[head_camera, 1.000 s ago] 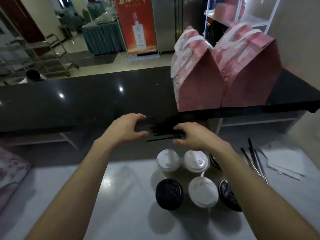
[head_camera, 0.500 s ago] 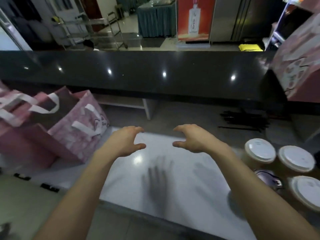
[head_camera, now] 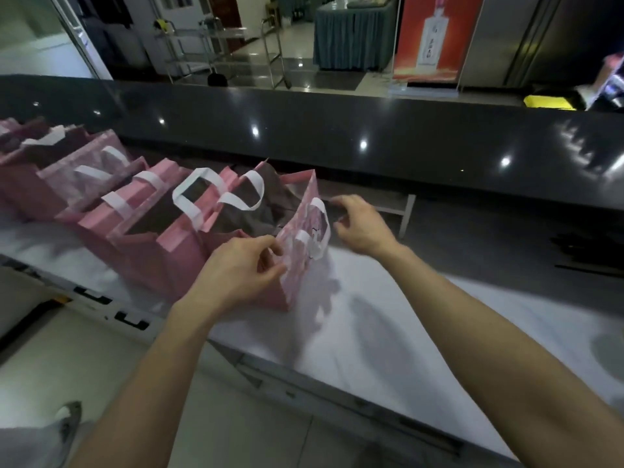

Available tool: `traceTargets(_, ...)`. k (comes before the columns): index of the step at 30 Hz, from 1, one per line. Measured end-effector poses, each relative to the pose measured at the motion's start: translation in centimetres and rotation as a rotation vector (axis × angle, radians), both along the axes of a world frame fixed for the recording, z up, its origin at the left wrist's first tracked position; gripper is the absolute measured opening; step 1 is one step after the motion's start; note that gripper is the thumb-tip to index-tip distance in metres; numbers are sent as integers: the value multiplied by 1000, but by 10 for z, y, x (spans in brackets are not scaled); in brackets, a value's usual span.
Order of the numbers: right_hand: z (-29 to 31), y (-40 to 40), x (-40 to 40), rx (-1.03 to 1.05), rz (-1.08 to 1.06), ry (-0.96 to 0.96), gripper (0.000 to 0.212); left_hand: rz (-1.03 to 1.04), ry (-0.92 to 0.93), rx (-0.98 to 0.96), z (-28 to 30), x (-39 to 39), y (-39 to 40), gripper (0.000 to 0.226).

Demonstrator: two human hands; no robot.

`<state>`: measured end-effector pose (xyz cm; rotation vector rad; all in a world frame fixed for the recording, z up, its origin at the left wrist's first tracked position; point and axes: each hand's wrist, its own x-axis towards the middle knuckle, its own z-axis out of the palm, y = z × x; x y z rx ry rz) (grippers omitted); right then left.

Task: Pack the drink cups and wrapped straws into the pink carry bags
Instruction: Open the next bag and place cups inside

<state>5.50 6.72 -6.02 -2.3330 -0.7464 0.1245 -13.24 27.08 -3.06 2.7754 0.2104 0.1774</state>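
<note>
While more bags (head_camera: pixel 101 184) crowd leftward, left hand (head_camera: pixel 236 268) pinches the pink bag (head_camera: pixel 300 251); right hand (head_camera: pixel 363 224) hovers relaxed.

No text legible anywhere. Red standing banner (head_camera: pixel 435 35) at 1 o'clock: carries a white bottle picture; lettering near its top cropped and blurred, unreadable. Nearest pink carry bag (head_camera: pixel 304 251), centre: dark line-drawn print on its side panel, no words made out. Black marks along the desk edge (head_camera: pixel 128 320) at 8 o'clock: shapes only, not decipherable.
</note>
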Motion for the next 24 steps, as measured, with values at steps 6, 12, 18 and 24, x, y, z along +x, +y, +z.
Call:
traceTargets(6,35,78,61,-119,-7,-34,87,90,-81,-17,0,-16,38,36)
traceTargets(12,26,74,72,-215,-40,-133,29,74,28,-60,-12,-13,48,69)
traceTargets(18,6,-7,30,-137,-49,-140,8,38,6,-185,-21,1,50,76)
traceTargets(24,-19,-120,-26,-12,-272,-71,6,-100,-49,-287,-36,48,3,41)
